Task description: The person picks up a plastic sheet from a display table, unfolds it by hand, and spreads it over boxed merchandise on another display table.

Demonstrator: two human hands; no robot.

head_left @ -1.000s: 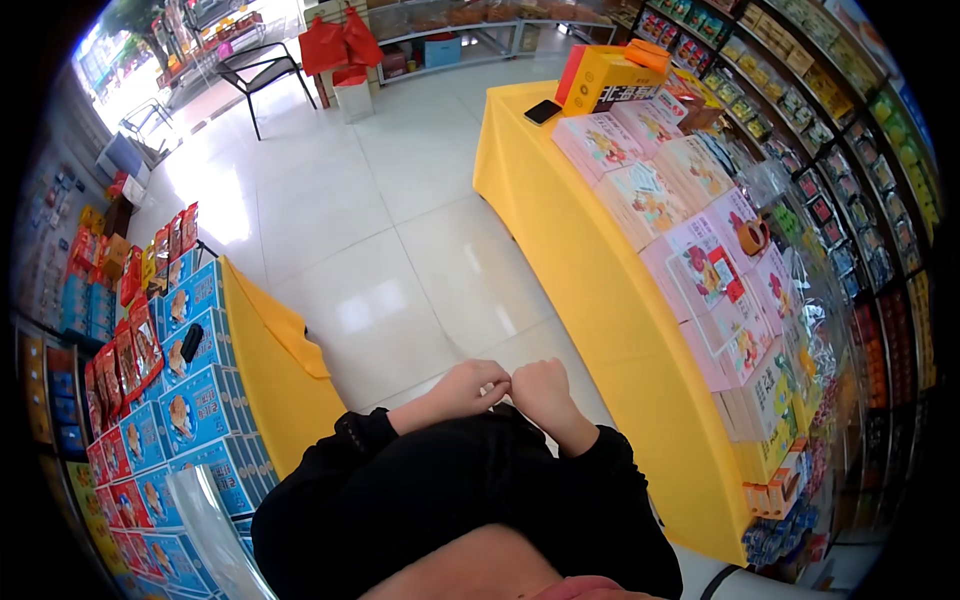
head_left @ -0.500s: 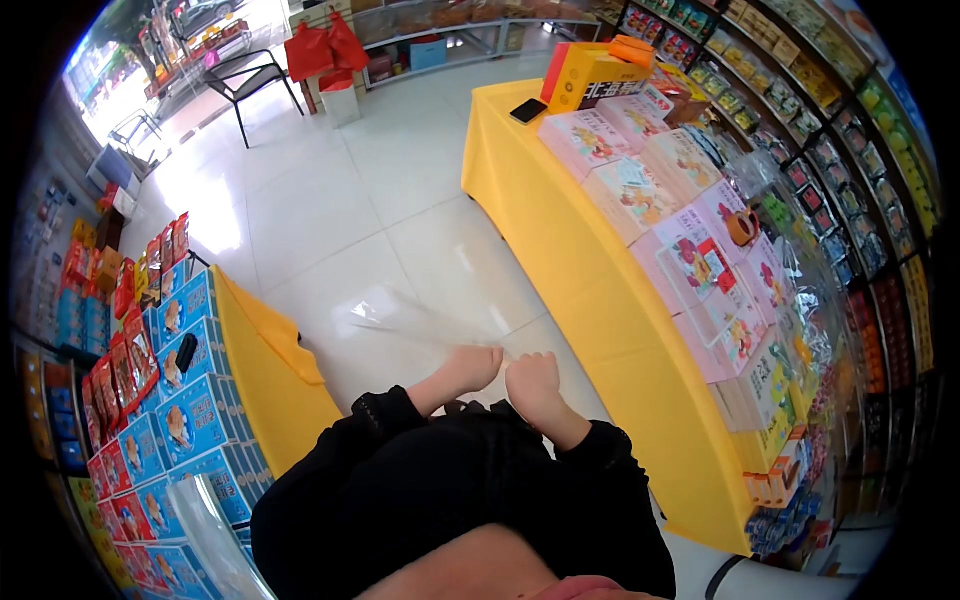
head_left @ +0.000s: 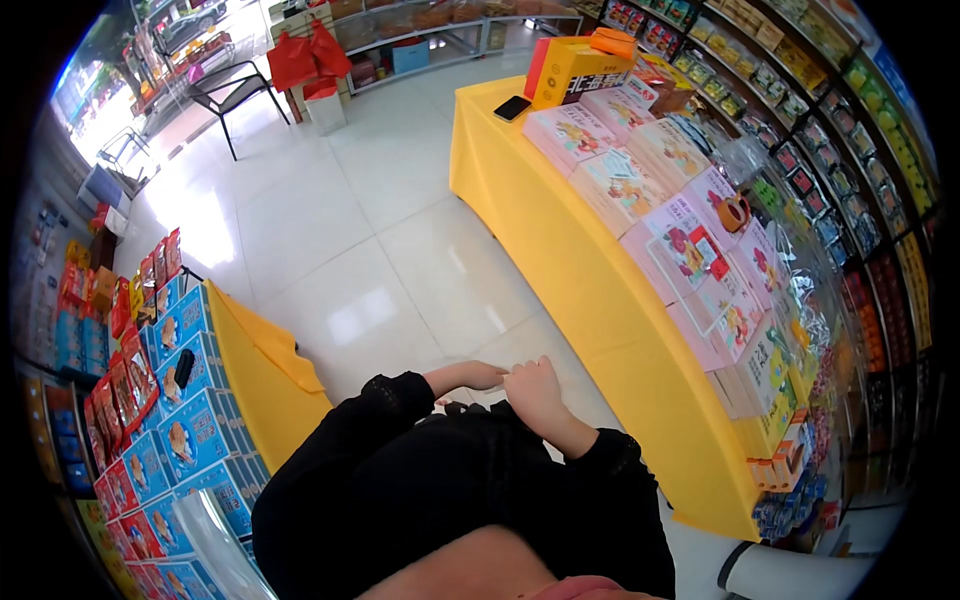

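taking the hands as the centre of the clock, the left hand points toward three o'clock, its fingers bent and partly hidden, right up by the right hand. the right hand is curled in a loose fist, knuckles toward twelve. how far the left is open, and whether either has hold of anything, i cannot tell. the black clothing lies just below both, at six o'clock.

the yellow-draped table bounds the way from twelve round to four. on it are a phone at twelve, a yellow box just right of that, rows of pink boxes from one to two, and a brown round container at two. packed shelves rise behind.

at nine, blue boxes are stacked beside a yellow cloth, with a small dark object and red packets on top. between the two sides runs the tiled floor; a black chair stands on it between ten and eleven, red bags hang at eleven, and a white cylinder lies at four.
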